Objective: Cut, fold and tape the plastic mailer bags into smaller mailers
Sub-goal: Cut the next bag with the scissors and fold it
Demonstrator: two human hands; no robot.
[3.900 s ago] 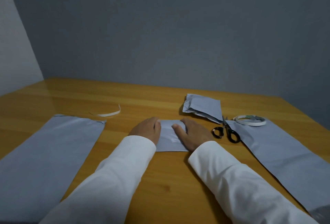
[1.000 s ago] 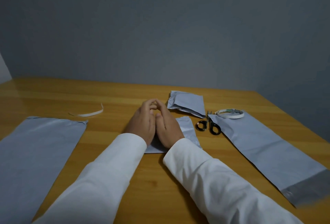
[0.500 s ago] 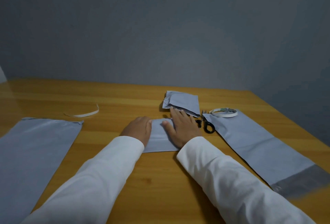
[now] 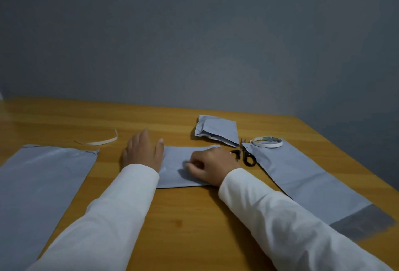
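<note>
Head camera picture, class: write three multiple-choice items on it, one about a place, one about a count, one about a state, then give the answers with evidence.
1. Where does the tape roll lie?
A. on the far end of the right-hand mailer bag
B. on the bare table
C. on the scissors

2. How many long, uncut mailer bags lie flat?
A. one
B. two
C. four

3. What are the scissors doing?
A. cutting a bag
B. held in the left hand
C. lying unheld on the table

Answers: 1 A, grey plastic shows all round the roll. 2 B, the right-hand one and the left-hand mailer bag. 3 C, the right hand rests on the small folded piece beside them; the left hand lies flat.
</note>
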